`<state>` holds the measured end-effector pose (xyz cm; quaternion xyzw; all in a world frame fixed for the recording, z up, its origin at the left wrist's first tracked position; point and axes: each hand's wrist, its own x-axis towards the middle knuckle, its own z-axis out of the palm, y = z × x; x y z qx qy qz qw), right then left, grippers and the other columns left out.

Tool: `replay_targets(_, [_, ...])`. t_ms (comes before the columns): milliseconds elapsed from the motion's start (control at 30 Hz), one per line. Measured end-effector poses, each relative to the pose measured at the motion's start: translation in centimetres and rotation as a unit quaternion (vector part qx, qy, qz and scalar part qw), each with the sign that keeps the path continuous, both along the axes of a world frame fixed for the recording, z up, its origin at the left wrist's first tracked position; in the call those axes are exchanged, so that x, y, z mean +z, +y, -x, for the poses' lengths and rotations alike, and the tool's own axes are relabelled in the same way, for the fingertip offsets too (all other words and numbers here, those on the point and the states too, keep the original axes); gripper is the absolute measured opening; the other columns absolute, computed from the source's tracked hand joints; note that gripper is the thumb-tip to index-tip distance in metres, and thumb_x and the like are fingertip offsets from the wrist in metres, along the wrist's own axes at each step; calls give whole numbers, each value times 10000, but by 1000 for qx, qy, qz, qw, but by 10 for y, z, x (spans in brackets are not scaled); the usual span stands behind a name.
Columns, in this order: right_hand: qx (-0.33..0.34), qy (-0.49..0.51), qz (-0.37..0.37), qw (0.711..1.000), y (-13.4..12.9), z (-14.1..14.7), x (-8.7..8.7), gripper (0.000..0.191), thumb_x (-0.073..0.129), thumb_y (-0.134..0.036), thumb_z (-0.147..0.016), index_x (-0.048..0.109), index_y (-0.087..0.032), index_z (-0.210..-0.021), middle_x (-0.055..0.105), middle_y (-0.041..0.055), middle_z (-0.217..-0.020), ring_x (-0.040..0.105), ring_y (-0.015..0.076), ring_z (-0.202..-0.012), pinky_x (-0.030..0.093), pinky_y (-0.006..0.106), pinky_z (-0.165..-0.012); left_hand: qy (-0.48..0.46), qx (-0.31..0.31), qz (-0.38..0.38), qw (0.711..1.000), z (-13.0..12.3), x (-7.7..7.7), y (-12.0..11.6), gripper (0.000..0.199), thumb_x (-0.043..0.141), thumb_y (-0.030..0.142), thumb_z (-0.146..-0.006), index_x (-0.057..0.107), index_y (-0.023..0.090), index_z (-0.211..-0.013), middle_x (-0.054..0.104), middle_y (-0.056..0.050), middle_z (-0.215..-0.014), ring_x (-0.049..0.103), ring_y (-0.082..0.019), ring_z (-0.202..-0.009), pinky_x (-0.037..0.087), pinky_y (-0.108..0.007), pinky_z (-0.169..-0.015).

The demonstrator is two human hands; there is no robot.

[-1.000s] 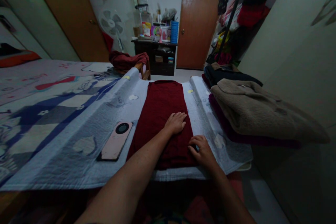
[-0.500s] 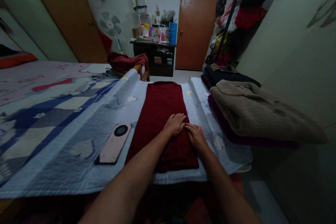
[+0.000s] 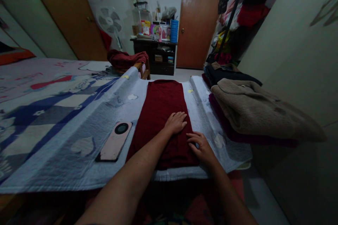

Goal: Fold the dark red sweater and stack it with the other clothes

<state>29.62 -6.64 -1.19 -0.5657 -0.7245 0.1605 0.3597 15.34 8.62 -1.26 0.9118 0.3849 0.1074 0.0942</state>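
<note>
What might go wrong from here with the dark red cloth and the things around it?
The left hand rests on the dark red cloth, so a sideways drag might wrinkle it. The pink phone lies close to the cloth's left side and might get nudged. The brown garment juts past the blue cover and might slip.

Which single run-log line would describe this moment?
left hand: flat on dark red cloth | right hand: at cloth's right edge, fingers curved | phone: on pale cover, left of cloth | tan garment: on purple cloth, right
</note>
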Motion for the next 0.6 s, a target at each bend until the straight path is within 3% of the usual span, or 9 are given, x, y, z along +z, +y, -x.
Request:
replay_targets(133, [-1,30,34,999,-10,-2,3,115,574,-233,-854,682,-245,-817,699,40,-1097,482,250,-1183,343,472,-1031,-2,-1,6,1000,1,1,0,556,349,490,-948,374,218,-1432,353,-54,-1534,276,-227,-1421,200,-463,-1165])
replay_targets(233, [-7,70,52,996,-6,-4,7,136,550,-269,-864,681,-237,-851,698,47,-985,537,231,-1088,385,416,-983,-3,-3,16,1000,1,2,0,563,359,496,-944,371,216,-1433,347,-57,-1537,273,-231,-1422,192,-466,-1167])
replay_targets(333, [-19,88,37,995,11,-4,10,176,509,-257,-863,674,-235,-920,684,46,-993,569,213,-1018,400,389,-952,-12,-1,18,1000,1,2,-1,534,340,457,-957,364,215,-1433,363,-59,-1528,284,-224,-1418,190,-459,-1167])
replay_targets(467, [-44,72,-7,996,44,-2,7,269,479,-197,-812,673,-242,-993,669,45,-1129,550,221,-1108,352,421,-1022,-23,11,10,1000,1,-1,0,480,312,340,-970,365,175,-1417,413,-88,-1494,325,-206,-1395,205,-424,-1161])
replay_targets(600, [-42,40,-2,998,63,2,-2,381,463,-135,-778,657,-237,-1089,655,46,-1186,534,221,-1148,343,438,-1048,-27,8,8,1000,2,-2,0,442,326,311,-966,406,181,-1381,406,-81,-1499,321,-210,-1397,203,-430,-1163])
